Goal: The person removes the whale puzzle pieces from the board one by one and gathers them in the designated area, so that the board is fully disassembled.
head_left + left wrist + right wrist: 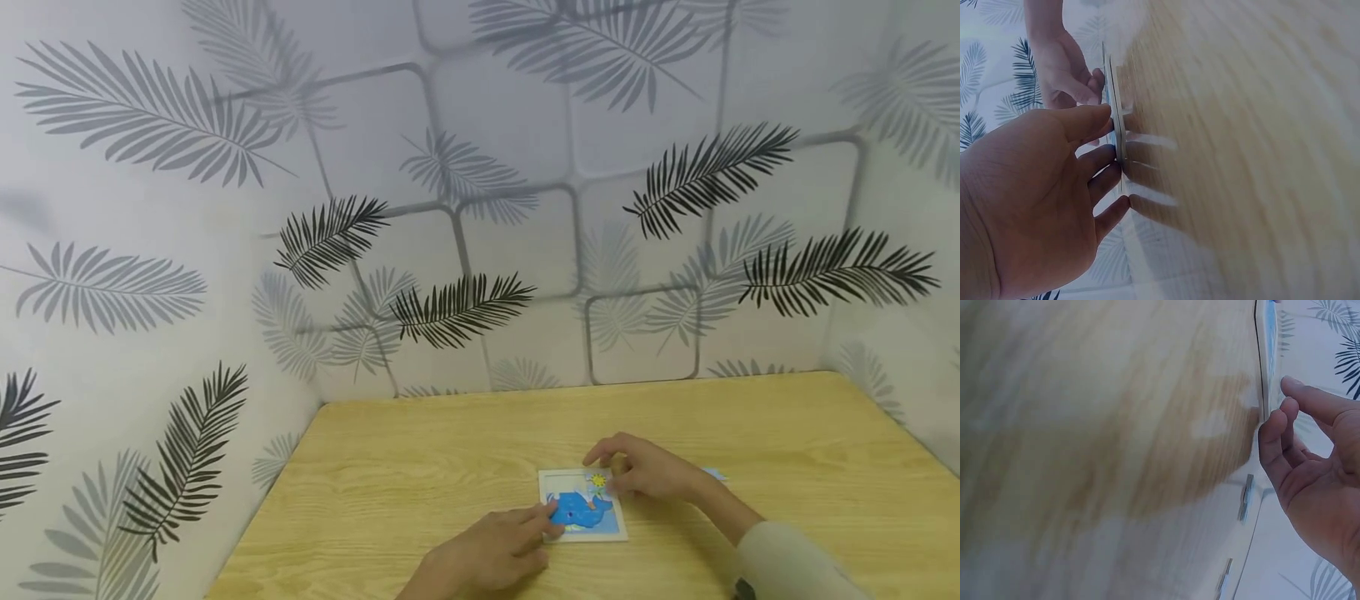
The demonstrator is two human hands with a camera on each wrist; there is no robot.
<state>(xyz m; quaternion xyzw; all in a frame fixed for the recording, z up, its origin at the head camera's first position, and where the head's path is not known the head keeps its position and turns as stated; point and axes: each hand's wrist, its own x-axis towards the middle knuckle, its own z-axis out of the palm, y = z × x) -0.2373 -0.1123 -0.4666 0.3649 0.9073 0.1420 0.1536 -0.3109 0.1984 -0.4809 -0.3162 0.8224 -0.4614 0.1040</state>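
Observation:
A small white-framed picture puzzle (618,536) lies flat on the table, with a blue whale (576,510) and a yellow sun (597,481) on it. Pale backing shows in its upper left. My left hand (495,546) rests its fingertips on the puzzle's left side, touching the whale. From low down, the left wrist view shows that hand's fingers (1104,172) reaching to the frame's edge. My right hand (652,468) is at the upper right corner beside the sun, fingers bent and thumb near the frame. Nothing is seen held in it; its fingertips (1272,425) are close to the edge.
A light blue piece (715,473) lies on the wood-grain table (390,483), partly behind the right wrist. Seen edge-on in the right wrist view are two thin flat pieces, one nearer the hand (1245,498) and one lower (1224,579). Leaf-patterned walls (510,250) enclose the table.

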